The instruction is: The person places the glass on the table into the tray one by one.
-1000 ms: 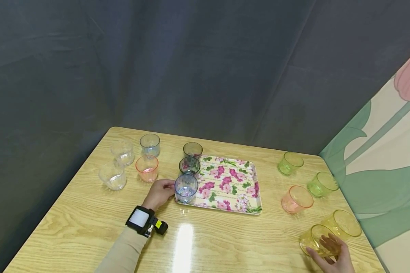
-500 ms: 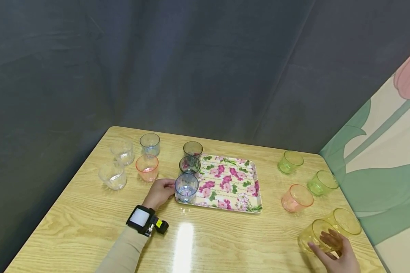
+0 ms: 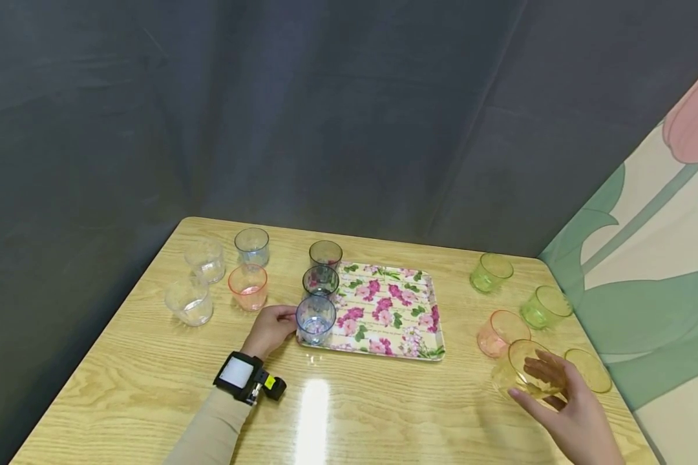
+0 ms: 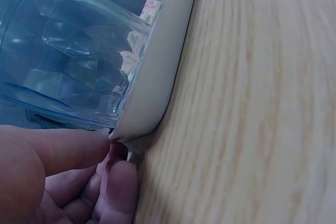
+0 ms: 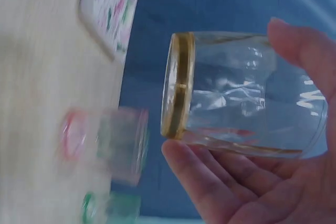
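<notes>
With thumb and fingers my left hand [image 3: 270,330] pinches the rim of the flowered tray [image 3: 395,307] at its near left corner, as the left wrist view shows up close. A blue-tinted cup [image 4: 73,56] stands upright on the tray right beside those fingers. Behind it, along the tray's left side, are two dark grey cups, the nearer one [image 3: 320,282] and the farther one [image 3: 326,254]. My right hand [image 3: 581,407] grips a clear yellow cup [image 5: 231,93] around its side, thumb on one side and fingers on the other. The cup is held above the wooden table, its thick base facing the tabletop.
Left of the tray stand two clear cups, a red cup [image 3: 248,294] and a blue-grey cup [image 3: 252,248]. At right are two green cups, an orange cup [image 3: 491,339] and another yellow cup [image 3: 596,374], partly behind my right hand. A dark curtain [image 3: 349,123] hangs behind.
My right hand has lifted the yellow cup off the table, moving it up and slightly left, away from the other yellow cup. The left hand stays on the tray's corner.
</notes>
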`<state>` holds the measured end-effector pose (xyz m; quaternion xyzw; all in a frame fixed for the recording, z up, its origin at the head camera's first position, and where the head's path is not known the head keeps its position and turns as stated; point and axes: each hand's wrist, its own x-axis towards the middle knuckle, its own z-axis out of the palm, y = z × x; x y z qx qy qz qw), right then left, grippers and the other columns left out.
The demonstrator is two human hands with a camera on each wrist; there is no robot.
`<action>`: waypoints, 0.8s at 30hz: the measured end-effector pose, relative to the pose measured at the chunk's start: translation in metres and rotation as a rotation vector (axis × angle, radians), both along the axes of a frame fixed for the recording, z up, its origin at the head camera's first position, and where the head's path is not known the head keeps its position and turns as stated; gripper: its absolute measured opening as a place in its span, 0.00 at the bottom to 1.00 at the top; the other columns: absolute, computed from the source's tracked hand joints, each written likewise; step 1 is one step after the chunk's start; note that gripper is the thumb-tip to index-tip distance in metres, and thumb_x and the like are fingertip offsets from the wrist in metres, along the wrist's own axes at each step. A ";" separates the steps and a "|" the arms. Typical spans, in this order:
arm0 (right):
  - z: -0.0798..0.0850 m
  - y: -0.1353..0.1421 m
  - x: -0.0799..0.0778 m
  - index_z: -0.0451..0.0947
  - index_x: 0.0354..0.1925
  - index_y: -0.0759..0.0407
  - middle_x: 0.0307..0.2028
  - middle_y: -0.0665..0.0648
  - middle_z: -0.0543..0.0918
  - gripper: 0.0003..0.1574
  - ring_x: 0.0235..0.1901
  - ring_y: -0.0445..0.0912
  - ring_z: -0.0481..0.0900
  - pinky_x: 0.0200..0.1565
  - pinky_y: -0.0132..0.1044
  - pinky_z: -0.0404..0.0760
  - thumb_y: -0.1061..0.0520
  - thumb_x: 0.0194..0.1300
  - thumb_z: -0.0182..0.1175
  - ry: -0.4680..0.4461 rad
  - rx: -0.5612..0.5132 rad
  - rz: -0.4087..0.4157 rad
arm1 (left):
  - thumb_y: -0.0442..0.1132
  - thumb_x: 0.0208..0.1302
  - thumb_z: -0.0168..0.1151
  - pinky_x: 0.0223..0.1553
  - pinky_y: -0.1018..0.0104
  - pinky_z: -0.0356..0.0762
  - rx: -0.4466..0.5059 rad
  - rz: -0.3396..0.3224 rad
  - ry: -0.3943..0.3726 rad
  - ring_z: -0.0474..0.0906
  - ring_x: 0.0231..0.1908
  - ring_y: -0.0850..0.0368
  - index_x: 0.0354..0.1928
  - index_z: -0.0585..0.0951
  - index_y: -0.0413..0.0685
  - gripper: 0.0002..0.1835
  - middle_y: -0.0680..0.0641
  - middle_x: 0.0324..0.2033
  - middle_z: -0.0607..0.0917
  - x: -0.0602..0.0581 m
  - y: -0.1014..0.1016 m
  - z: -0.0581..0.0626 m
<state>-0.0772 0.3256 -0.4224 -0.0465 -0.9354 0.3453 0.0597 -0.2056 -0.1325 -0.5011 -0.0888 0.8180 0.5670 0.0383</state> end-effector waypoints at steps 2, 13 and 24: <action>0.007 -0.010 -0.006 0.60 0.70 0.59 0.47 0.23 0.74 0.49 0.44 0.10 0.64 0.36 0.18 0.74 0.48 0.59 0.72 0.011 0.010 0.034 | 0.25 0.61 0.59 0.34 0.72 0.74 0.002 0.002 0.003 0.78 0.37 0.55 0.50 0.84 0.31 0.15 0.39 0.36 0.85 0.001 0.000 0.000; 0.034 -0.047 -0.043 0.60 0.71 0.58 0.57 0.65 0.80 0.49 0.51 0.30 0.77 0.43 0.35 0.83 0.46 0.59 0.72 0.055 0.058 0.193 | 0.24 0.62 0.59 0.36 0.71 0.74 -0.001 -0.005 0.037 0.79 0.38 0.53 0.50 0.83 0.30 0.15 0.37 0.38 0.86 0.001 0.002 0.000; 0.046 -0.068 -0.076 0.60 0.69 0.65 0.58 0.69 0.78 0.49 0.56 0.62 0.78 0.47 0.54 0.82 0.45 0.61 0.71 0.068 0.051 0.274 | 0.25 0.61 0.59 0.37 0.70 0.75 -0.013 0.010 0.064 0.79 0.37 0.54 0.49 0.84 0.30 0.14 0.38 0.36 0.86 0.002 0.003 -0.001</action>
